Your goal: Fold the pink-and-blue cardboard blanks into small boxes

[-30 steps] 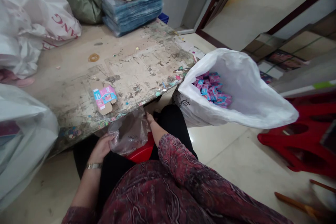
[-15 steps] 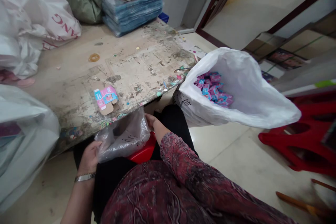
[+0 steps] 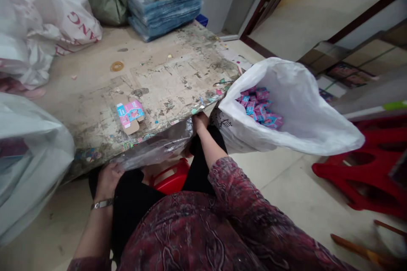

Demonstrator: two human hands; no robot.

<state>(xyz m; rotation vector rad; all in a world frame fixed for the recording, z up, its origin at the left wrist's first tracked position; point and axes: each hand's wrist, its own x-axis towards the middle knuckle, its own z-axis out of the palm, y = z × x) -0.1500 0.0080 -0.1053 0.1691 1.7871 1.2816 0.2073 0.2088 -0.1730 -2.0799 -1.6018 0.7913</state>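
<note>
Head view: clear bag drawn out between both hands

The left hand [image 3: 110, 178] has thumb and fingers closed on one end of a clear plastic bag [image 3: 155, 152]; the right hand [image 3: 199, 122] is curled shut on the other end (its fingertips partly hidden by the table edge). The bag spans the gap just beside that edge, over the lap, its film thin, shiny and creased. The step in hand looks like spreading the bag; the next move, I judge, calls for keeping both grips while its mouth is found.

Just beyond, on the table [image 3: 178, 72], scuffed and flecked with stuck scraps, lies an open-flapped card box [image 3: 131, 114], smooth pink and blue outside, plain brown at the flap. Farther out, a gaping white sack [image 3: 318, 123], crinkled and soft, holds small boxes [image 3: 260, 108] in similar colours.
</note>
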